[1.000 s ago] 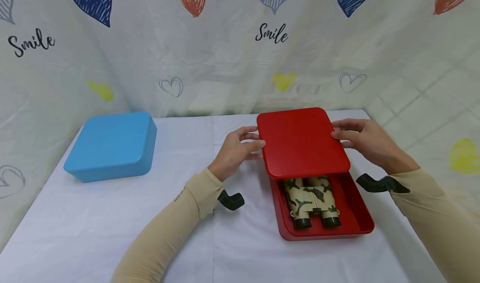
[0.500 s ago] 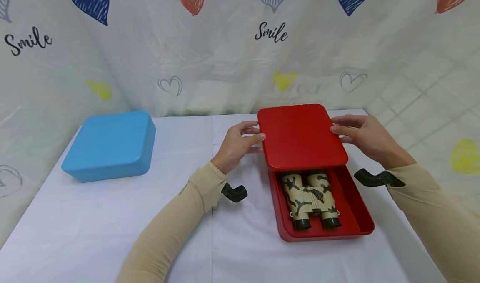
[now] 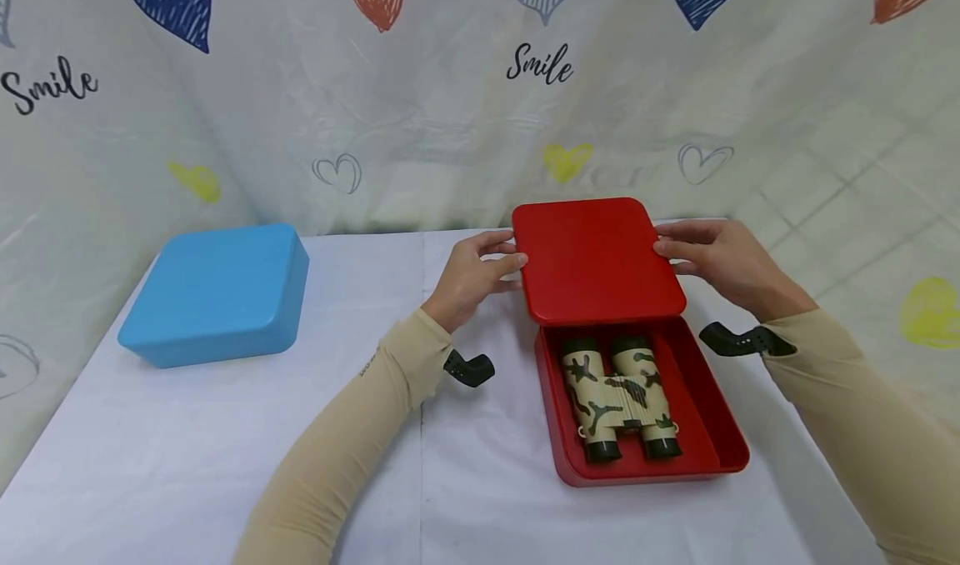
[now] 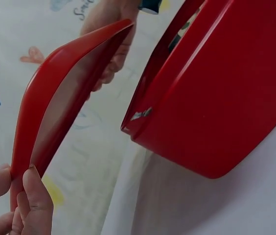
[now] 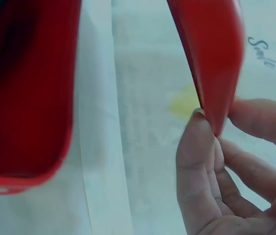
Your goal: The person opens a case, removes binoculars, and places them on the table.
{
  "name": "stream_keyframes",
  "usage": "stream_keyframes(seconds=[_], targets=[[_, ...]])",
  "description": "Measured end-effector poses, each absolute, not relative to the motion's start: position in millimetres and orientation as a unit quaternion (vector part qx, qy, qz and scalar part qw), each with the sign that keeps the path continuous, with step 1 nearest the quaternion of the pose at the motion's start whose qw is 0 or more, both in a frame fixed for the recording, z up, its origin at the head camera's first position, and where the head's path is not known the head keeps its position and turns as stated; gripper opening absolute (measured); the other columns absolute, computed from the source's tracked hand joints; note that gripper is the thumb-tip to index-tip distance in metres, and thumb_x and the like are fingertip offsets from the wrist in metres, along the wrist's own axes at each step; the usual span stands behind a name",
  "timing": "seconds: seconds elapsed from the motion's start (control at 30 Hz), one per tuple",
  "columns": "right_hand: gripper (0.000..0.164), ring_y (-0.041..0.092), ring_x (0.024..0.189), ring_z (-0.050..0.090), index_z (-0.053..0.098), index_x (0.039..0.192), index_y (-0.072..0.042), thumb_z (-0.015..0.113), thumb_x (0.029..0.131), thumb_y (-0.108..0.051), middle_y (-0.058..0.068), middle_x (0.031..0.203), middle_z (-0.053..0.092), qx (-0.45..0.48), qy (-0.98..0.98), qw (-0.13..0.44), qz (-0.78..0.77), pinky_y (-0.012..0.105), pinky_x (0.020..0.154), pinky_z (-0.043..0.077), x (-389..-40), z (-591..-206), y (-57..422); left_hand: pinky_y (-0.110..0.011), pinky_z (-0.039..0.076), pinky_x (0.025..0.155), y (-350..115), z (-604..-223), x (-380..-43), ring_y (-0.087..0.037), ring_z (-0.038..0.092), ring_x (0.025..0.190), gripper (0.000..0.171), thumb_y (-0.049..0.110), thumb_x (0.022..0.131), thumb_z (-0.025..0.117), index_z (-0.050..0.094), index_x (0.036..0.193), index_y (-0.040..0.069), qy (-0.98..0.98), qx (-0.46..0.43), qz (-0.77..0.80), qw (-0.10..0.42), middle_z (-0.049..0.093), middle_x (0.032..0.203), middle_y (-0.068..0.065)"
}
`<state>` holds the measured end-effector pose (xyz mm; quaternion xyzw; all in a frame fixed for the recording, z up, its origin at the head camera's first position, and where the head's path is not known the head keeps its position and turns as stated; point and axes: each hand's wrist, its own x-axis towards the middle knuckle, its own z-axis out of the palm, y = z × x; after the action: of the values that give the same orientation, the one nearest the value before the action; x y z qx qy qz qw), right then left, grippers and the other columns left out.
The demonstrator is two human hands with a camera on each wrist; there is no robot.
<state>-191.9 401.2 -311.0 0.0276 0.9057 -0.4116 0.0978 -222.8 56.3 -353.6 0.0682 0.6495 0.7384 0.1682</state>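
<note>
A red lid [image 3: 598, 258] hangs above the back part of a red box [image 3: 723, 427], apart from its rim in the left wrist view. My left hand [image 3: 468, 280] pinches the lid's left edge between thumb and fingers. At the opposite edge my right hand [image 3: 723, 263] pinches it too; the right wrist view shows thumb and fingertips [image 5: 196, 142] on either side of the rim. Inside the box lie camouflage-patterned binoculars [image 3: 618, 398] with black eyepieces, toward the left side. The lid hides the box's far end in the head view.
A closed light-blue box [image 3: 217, 290] sits at the left of the white-covered table [image 3: 360, 465]. Behind the table hangs a pale curtain [image 3: 435, 115] printed with hearts and "Smile". Black wrist straps [image 3: 468, 369] stick out under both sleeves.
Both hands have moved the lid backward, away from the person, and more of the binoculars shows. The red box and the binoculars have stayed in place.
</note>
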Motion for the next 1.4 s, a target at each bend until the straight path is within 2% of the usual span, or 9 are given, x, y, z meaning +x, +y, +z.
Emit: stream_keyframes(seconds=[0.1, 0.17, 0.4, 0.57, 0.87, 1.03, 1.2, 1.3, 1.4], targets=[[0.069, -0.007, 0.107, 0.062, 0.047, 0.156, -0.017, 0.059, 0.1, -0.056, 0.008, 0.153, 0.053, 0.025, 0.906, 0.104, -0.41, 0.013, 0.09, 0.056, -198.1, -313.0, 402.0, -0.037, 0.065, 0.087, 56.3, -355.4, -226.8, -0.018, 0.068, 0.104, 0.054, 0.007, 0.097, 0.069, 0.053, 0.149, 0.006, 0.649, 0.062, 0.739, 0.17, 0.06, 0.133, -0.011], [0.067, -0.007, 0.107, 0.062, 0.047, 0.156, -0.017, 0.059, 0.101, -0.054, 0.006, 0.152, 0.054, 0.023, 0.904, 0.11, -0.413, 0.012, 0.089, 0.056, -201.3, -314.3, 403.4, -0.037, 0.065, 0.088, 56.7, -356.5, -229.4, -0.018, 0.068, 0.105, 0.054, 0.008, 0.098, 0.069, 0.052, 0.149, 0.007, 0.649, 0.059, 0.739, 0.173, 0.06, 0.134, -0.011], [0.062, -0.007, 0.107, 0.064, 0.047, 0.154, -0.008, 0.059, 0.104, -0.043, -0.023, 0.124, 0.061, 0.008, 0.883, 0.108, -0.456, 0.011, 0.088, 0.056, -210.4, -319.3, 411.8, -0.037, 0.064, 0.09, 61.3, -358.0, -240.3, -0.02, 0.068, 0.111, 0.055, 0.009, 0.098, 0.069, 0.051, 0.15, 0.007, 0.646, 0.061, 0.741, 0.176, 0.059, 0.137, -0.011], [0.06, -0.006, 0.106, 0.065, 0.047, 0.153, -0.005, 0.059, 0.105, -0.038, -0.028, 0.116, 0.062, 0.01, 0.869, 0.102, -0.484, 0.011, 0.088, 0.056, -214.7, -325.0, 414.0, -0.039, 0.064, 0.091, 63.0, -357.6, -246.8, -0.023, 0.068, 0.116, 0.055, 0.01, 0.099, 0.069, 0.051, 0.15, 0.006, 0.651, 0.063, 0.737, 0.169, 0.058, 0.138, -0.012], [0.063, -0.006, 0.11, 0.065, 0.047, 0.154, -0.008, 0.061, 0.103, -0.042, -0.022, 0.125, 0.061, 0.014, 0.863, 0.108, -0.494, 0.012, 0.091, 0.056, -224.2, -333.0, 410.5, -0.041, 0.062, 0.096, 59.5, -364.4, -257.2, -0.019, 0.065, 0.111, 0.053, 0.007, 0.1, 0.066, 0.052, 0.151, 0.006, 0.658, 0.053, 0.731, 0.175, 0.057, 0.139, -0.013], [0.06, -0.006, 0.112, 0.065, 0.045, 0.156, -0.009, 0.059, 0.105, -0.038, -0.017, 0.132, 0.059, -0.003, 0.863, 0.13, -0.488, 0.01, 0.092, 0.054, -230.2, -335.7, 410.7, -0.04, 0.062, 0.095, 60.8, -371.3, -262.4, -0.016, 0.063, 0.108, 0.053, 0.005, 0.1, 0.064, 0.051, 0.151, 0.004, 0.663, 0.043, 0.726, 0.177, 0.057, 0.138, -0.013], [0.06, -0.007, 0.111, 0.065, 0.042, 0.157, -0.007, 0.059, 0.105, -0.033, -0.018, 0.133, 0.06, -0.017, 0.86, 0.144, -0.489, 0.01, 0.093, 0.054, -234.6, -341.3, 414.0, -0.041, 0.062, 0.096, 62.4, -378.1, -266.1, -0.016, 0.063, 0.106, 0.053, 0.003, 0.1, 0.063, 0.05, 0.151, 0.004, 0.671, 0.043, 0.718, 0.179, 0.057, 0.136, -0.012], [0.062, -0.002, 0.117, 0.062, 0.043, 0.157, -0.011, 0.061, 0.104, -0.038, -0.009, 0.144, 0.06, -0.013, 0.868, 0.152, -0.472, 0.012, 0.094, 0.053, -235.5, -345.3, 417.2, -0.042, 0.062, 0.097, 64.3, -381.2, -266.9, -0.016, 0.062, 0.102, 0.052, 0.002, 0.1, 0.061, 0.05, 0.151, 0.003, 0.673, 0.048, 0.716, 0.181, 0.057, 0.135, -0.013], [0.062, 0.008, 0.127, 0.056, 0.043, 0.158, -0.017, 0.061, 0.104, -0.042, 0.004, 0.157, 0.051, -0.012, 0.881, 0.162, -0.444, 0.014, 0.096, 0.051, -235.5, -350.3, 421.5, -0.043, 0.062, 0.097, 66.5, -384.3, -267.2, -0.015, 0.063, 0.098, 0.051, 0.0, 0.1, 0.06, 0.05, 0.15, 0.002, 0.674, 0.052, 0.714, 0.181, 0.057, 0.134, -0.014]])
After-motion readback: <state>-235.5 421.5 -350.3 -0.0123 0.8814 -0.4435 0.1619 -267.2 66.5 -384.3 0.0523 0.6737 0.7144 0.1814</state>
